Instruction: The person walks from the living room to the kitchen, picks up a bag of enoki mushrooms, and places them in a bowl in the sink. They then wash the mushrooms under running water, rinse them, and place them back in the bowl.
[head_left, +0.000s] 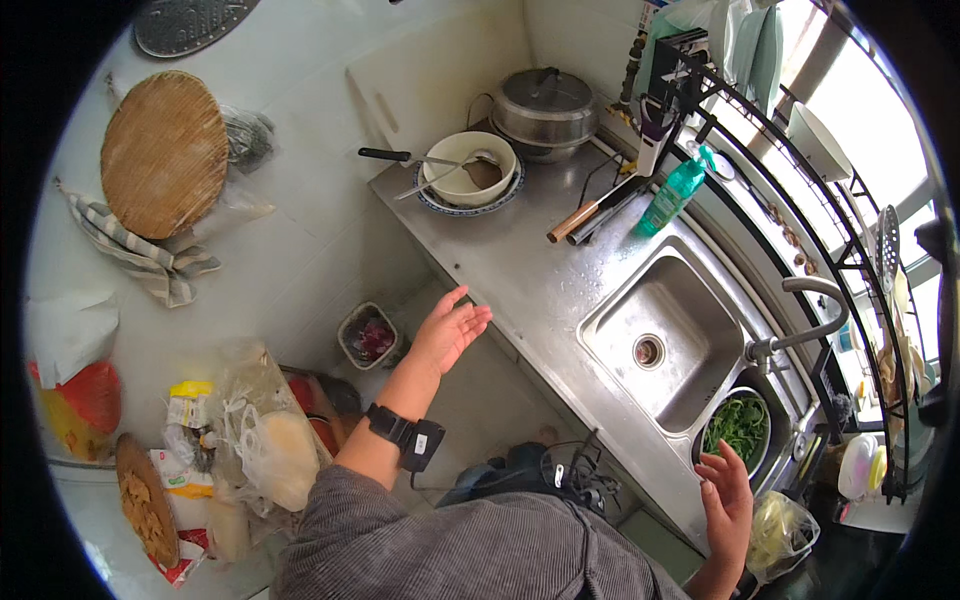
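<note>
My left hand (452, 330) is held over the floor, just off the front edge of the steel counter (517, 277), fingers apart and nothing in it. Near the right end of the counter my right hand (725, 495) hangs empty with its fingers spread, beside a bowl of leafy greens (736, 429). That bowl sits in the smaller sink basin. The large steel sink (660, 337) holds nothing visible. A plastic bag with pale contents (780, 529) lies right of my right hand.
Stacked cream bowls with a ladle (465, 169) and a lidded steel pot (547, 112) stand at the counter's far end. A green pump bottle (675, 196) is behind the sink, near the faucet (817, 315). A black dish rack (810, 180) arches above. A waste bin (367, 336) stands on the floor.
</note>
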